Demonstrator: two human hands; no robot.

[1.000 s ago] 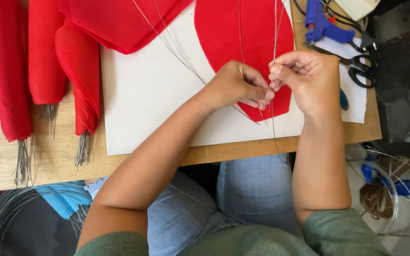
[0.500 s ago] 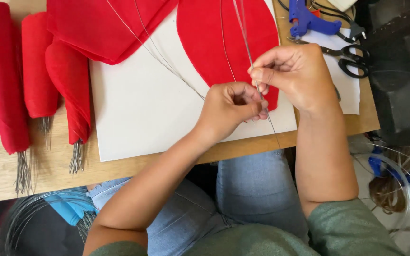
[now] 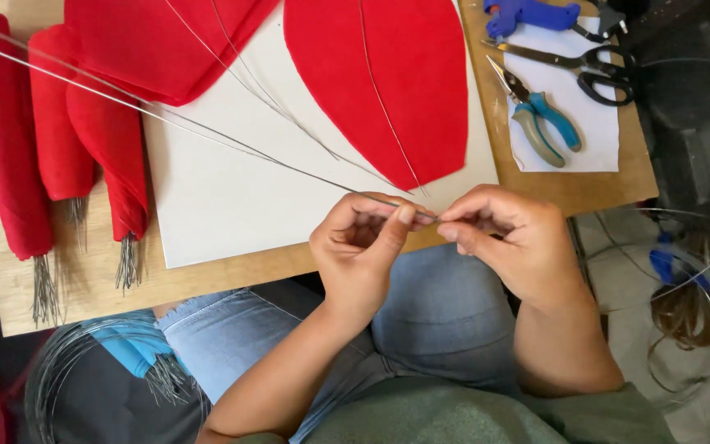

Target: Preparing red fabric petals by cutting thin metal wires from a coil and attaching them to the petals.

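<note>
Both hands meet at the near edge of the wooden table [image 3: 552,187]. My left hand [image 3: 363,247] pinches the near end of a long thin metal wire [image 3: 207,131] between thumb and forefinger. My right hand [image 3: 511,242] grips the same wire end from the right, fingertips touching the left hand's. The wire runs up and to the left across a white sheet [image 3: 232,189]. A red petal-shaped fabric piece [image 3: 388,82] with a wire along its middle lies on the sheet just beyond my hands.
Three rolled red fabric pieces [image 3: 10,140] with wire ends lie at the left. More red fabric [image 3: 158,41] and loose wires lie at the top. Blue-handled pliers [image 3: 540,115], scissors [image 3: 585,66] and a blue glue gun [image 3: 527,12] rest at the right. A wire coil [image 3: 67,378] sits below left.
Both hands have drawn back from the red petal to the table's near edge. They now hold one long wire that slants up to the left.
</note>
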